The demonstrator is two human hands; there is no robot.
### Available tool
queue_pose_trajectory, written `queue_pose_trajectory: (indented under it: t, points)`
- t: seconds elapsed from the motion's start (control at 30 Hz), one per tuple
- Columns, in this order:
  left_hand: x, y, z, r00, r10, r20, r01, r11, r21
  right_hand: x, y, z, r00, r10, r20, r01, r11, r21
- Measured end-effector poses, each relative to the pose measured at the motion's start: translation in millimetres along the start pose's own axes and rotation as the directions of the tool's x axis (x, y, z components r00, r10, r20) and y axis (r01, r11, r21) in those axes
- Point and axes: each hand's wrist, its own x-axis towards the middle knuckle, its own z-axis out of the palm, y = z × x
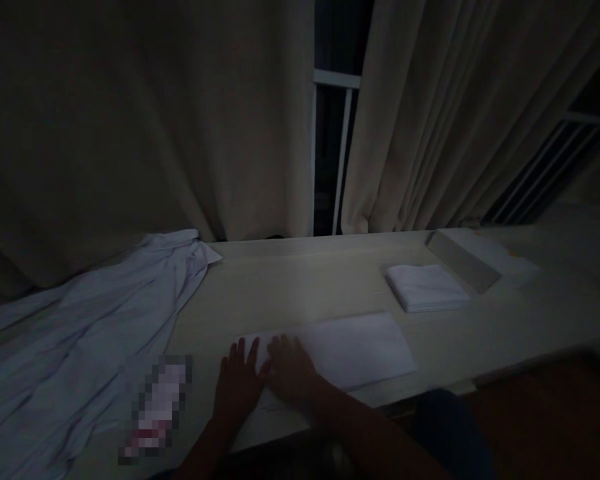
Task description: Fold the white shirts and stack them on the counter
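Observation:
A long strip of folded white cloth [363, 350] lies flat on the pale table. On its left end rests my left hand [239, 379], palm down with the fingers spread. My right hand [291, 370] lies right beside it, stretched out on the cloth, its fingertips turned toward the left. The two hands meet near the thumbs and cover part of the cloth's left end. Neither hand grips anything that I can make out. Further back on the right sits a thicker folded white cloth [427, 287], apart from both hands.
A heap of crumpled white fabric [105, 320] covers the table's left side. Near it is a pixelated patch I cannot make out. A box-like white object [480, 257] stands at the back right. Beige curtains [260, 120] hang behind the table [290, 287]. The light is dim.

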Motion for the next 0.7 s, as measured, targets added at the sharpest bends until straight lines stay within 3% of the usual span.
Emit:
queue_pose_trajectory:
  t: [0.13, 0.43, 0.6, 0.7]
  points:
    - [0, 0, 3.9, 1.000, -0.001, -0.018, 0.002, 0.999, 0.032, -4, 22, -2, 0.999, 0.026, 0.028, -0.027, 1.000, 0.004]
    - [3, -1, 2.0, 1.000, 0.023, -0.006, -0.022, 0.999, 0.047, -70, 141, -54, 0.972, 0.236, 0.012, -0.234, 0.967, -0.105]
    - [5, 0, 1.4, 1.000, 0.013, 0.008, -0.013, 0.999, 0.037, -114, 203, -66, 0.943, 0.328, -0.058, -0.333, 0.919, -0.210]
    - [4, 0, 2.5, 0.999, 0.017, 0.028, -0.018, 0.998, 0.057, -137, 230, -69, 0.898, 0.426, -0.111, -0.441, 0.866, -0.238]
